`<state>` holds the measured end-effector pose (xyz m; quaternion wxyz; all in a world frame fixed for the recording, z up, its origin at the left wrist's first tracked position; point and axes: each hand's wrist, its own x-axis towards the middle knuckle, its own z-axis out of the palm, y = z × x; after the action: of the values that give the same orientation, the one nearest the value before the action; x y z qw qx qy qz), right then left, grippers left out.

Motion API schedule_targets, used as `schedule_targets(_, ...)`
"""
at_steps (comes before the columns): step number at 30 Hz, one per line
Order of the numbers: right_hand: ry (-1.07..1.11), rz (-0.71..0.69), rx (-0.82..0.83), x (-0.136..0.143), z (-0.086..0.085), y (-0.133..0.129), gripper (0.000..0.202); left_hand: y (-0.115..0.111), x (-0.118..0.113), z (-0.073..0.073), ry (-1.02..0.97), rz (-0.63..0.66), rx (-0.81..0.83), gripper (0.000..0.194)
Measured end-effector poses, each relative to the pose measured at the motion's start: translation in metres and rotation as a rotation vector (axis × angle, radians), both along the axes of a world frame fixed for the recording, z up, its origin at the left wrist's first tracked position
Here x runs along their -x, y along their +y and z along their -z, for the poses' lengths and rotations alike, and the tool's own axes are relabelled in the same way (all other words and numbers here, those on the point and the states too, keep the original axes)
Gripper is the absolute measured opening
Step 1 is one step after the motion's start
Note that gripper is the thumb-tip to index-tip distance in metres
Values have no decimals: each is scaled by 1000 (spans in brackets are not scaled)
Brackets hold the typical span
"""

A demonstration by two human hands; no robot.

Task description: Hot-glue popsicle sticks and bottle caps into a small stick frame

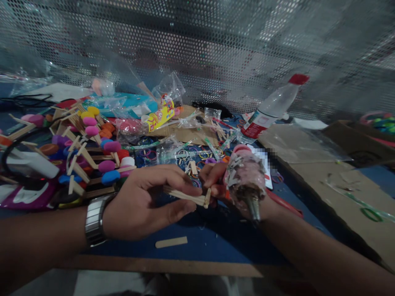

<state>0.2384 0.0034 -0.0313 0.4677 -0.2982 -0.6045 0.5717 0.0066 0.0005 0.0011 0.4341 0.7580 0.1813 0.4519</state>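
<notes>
Hands near together | wooden sticks point(184, 196) pinched by left hand point(143, 201), between both hands | right hand point(216, 181) at sticks' end, grip partly hidden, cannot be told | glue gun point(246, 174) noted by right hand | loose stick point(171, 242) noted nearer than hands

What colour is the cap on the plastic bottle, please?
The cap is red, showing best in the head view.

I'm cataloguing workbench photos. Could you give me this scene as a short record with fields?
Left hand: holds narrow wooden piece
Right hand: fingertips at that piece's short crosspiece; grip on pink tool with metal nozzle unclear
Left wrist: metal-banded watch
Near the table edge: loose flat stick
Left side: colourful pile with wooden sticks
Farther back: yellow wrapper; red-capped bottle
</notes>
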Motion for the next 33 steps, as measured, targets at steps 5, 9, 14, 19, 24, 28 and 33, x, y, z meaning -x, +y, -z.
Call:
schedule_targets(5,-14,-12,-16,-1,0,0,15,0,0,0,9,-4,10,13)
schedule_targets(9,-18,-5,-29,-2,0,0,12,0,-1,-1,4,6,11,13)
schedule_targets(14,-4,-23,-43,-1,-1,1,14,0,0,0,11,8,21,14)
schedule_targets(19,18,-18,-32,1,-1,0,15,0,0,0,11,6,30,12)
schedule_targets(24,34,-8,-20,1,0,0,14,0,0,2,-8,2,20,15)
schedule_targets(28,31,-29,-33,1,-1,1,12,0,1,2,-10,5,2,15)
schedule_targets(33,27,-45,-45,-1,0,2,11,0,1,1,-8,9,1,14)
